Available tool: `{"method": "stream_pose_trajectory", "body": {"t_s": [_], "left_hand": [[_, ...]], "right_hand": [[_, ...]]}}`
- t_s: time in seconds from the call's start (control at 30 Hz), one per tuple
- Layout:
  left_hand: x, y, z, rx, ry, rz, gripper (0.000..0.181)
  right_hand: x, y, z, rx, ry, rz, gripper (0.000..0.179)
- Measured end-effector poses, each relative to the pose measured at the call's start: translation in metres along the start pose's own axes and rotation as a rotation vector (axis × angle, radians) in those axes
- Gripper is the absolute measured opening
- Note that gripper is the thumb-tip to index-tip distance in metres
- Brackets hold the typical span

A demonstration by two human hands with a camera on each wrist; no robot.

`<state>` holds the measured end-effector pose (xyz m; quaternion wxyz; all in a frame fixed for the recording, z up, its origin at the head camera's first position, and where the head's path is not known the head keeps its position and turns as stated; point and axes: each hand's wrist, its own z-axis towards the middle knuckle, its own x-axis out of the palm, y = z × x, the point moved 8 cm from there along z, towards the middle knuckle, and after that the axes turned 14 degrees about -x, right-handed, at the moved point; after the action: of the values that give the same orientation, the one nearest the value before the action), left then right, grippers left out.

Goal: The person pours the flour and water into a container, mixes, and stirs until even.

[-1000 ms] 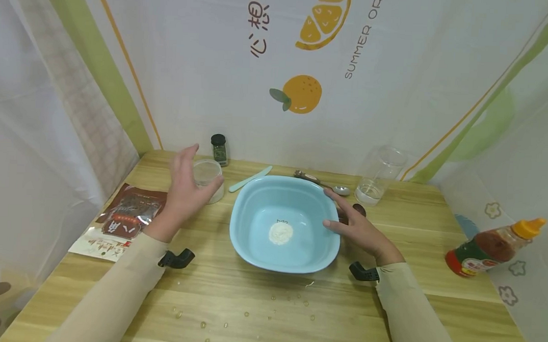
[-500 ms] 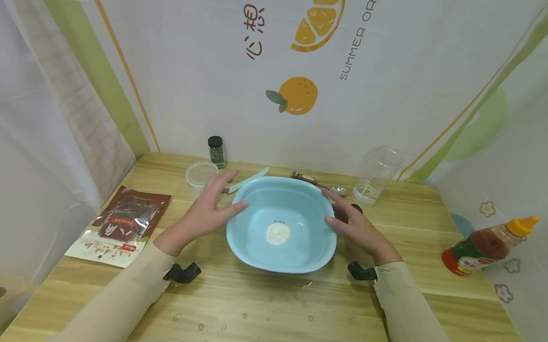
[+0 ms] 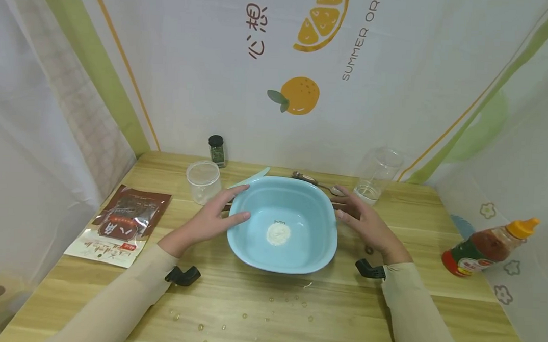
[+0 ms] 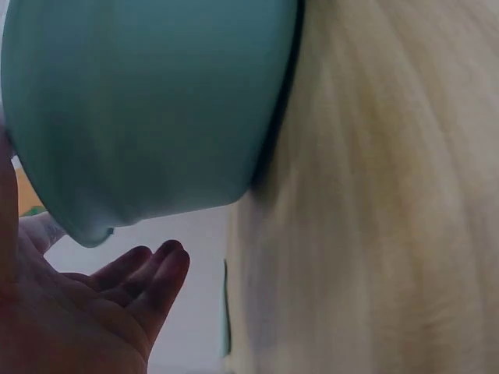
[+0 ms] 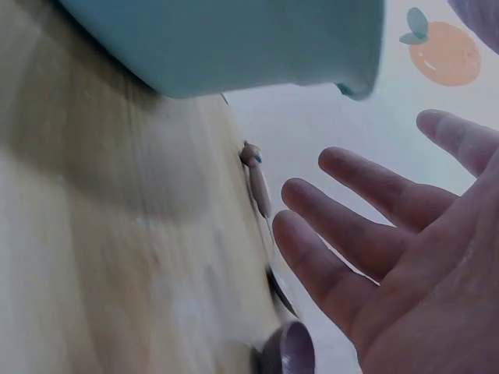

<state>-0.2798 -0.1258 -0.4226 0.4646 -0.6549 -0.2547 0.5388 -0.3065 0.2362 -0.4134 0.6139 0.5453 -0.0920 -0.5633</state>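
The left hand [image 3: 206, 222] and right hand [image 3: 368, 226] are held, palms inward, at either side of the blue basin [image 3: 303, 251], set between them on the desk [image 3: 331, 329]. The right fingers [image 5: 347, 227] are spread; the left are parted from their thumb.

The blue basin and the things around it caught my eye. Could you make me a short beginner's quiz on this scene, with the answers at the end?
1. Fill in the gap: a small patch of ____ lies on the bottom of the blue basin.
2. True or false: the bottle with the yellow cap is on the person's right.
3. Which of the person's hands is nearer the round clear tub?

Key:
1. White powder.
2. True.
3. The left hand.
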Motion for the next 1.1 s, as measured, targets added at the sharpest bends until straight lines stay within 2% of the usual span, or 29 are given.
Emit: {"method": "stream_pose_trajectory", "body": {"t_s": [0.23, 0.4, 0.63, 0.9, 1.0, 1.1], "left_hand": [[0.004, 0.004, 0.0, 0.031, 0.022, -0.044, 0.073], [0.004, 0.008, 0.0, 0.003, 0.025, -0.078, 0.073], [0.006, 0.005, 0.0, 0.0, 0.017, -0.084, 0.074], [0.012, 0.004, 0.001, 0.007, 0.031, -0.095, 0.076], [0.013, 0.005, 0.0, -0.004, 0.034, -0.1, 0.075], [0.012, 0.005, -0.002, -0.019, 0.027, -0.102, 0.075]], "right_hand": [[-0.015, 0.005, -0.007, 0.021, -0.044, -0.052, 0.071], [-0.027, 0.004, -0.009, 0.015, -0.108, -0.081, 0.077], [-0.043, 0.005, -0.012, -0.008, -0.203, -0.103, 0.071], [-0.07, 0.001, -0.03, 0.083, -0.316, -0.32, 0.062], [-0.078, -0.003, -0.036, 0.119, -0.372, -0.364, 0.058], [-0.086, -0.007, -0.036, 0.118, -0.43, -0.382, 0.057]]}}
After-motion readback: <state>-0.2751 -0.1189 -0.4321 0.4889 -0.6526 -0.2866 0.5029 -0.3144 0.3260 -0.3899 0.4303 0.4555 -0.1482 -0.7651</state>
